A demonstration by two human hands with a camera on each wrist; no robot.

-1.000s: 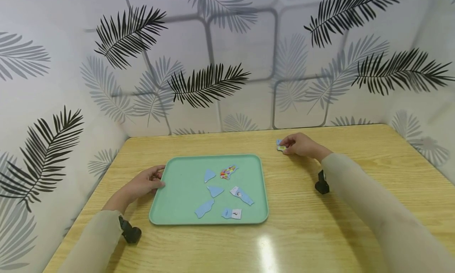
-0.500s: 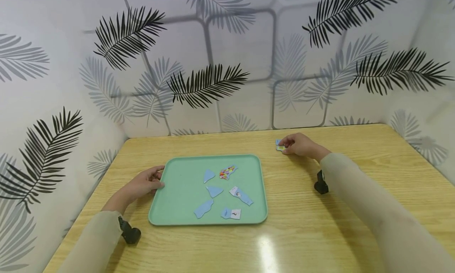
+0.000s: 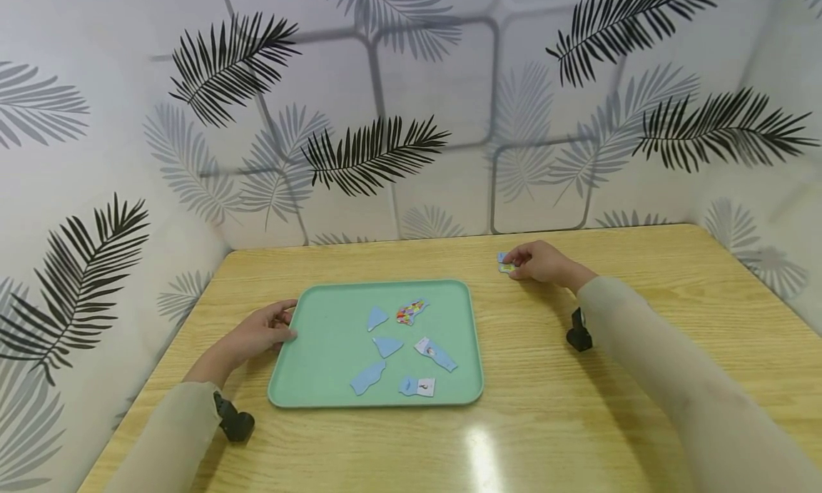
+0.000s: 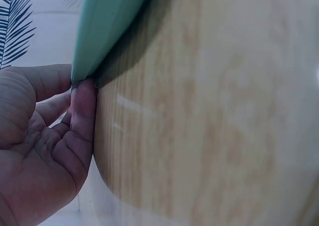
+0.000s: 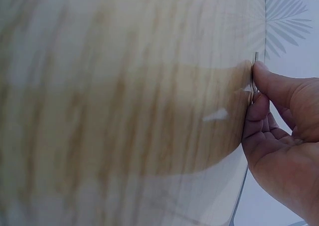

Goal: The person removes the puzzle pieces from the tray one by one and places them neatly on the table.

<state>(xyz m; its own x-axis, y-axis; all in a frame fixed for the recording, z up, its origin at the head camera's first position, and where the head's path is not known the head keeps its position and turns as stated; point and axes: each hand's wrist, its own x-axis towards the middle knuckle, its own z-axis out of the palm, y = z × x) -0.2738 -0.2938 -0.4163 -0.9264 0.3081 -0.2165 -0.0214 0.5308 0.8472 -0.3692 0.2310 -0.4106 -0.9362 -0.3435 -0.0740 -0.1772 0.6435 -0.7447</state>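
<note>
My left hand (image 3: 257,329) grips the left rim of a mint-green tray (image 3: 321,393); in the left wrist view its thumb and fingers pinch the tray (image 4: 102,31) edge. At the back right of the table, my right hand (image 3: 546,261) holds a small light-blue puzzle piece with a yellow-green print (image 3: 506,269) between thumb and fingers, low at the tabletop. Another blue piece (image 3: 501,256) lies against it on the far side. The right wrist view shows the held piece edge-on as a thin strip (image 5: 256,56), partly covered by the right hand (image 5: 284,121).
Several flat puzzle pieces lie apart on the tray: a multicoloured one (image 3: 411,312), plain blue ones (image 3: 388,346) and two with white printed ends (image 3: 437,354). The wooden table (image 3: 546,422) meets a leaf-patterned wall (image 3: 437,86) at the back and left.
Hands, tray and pieces keep their places; only a slight shift of the head view is visible.
</note>
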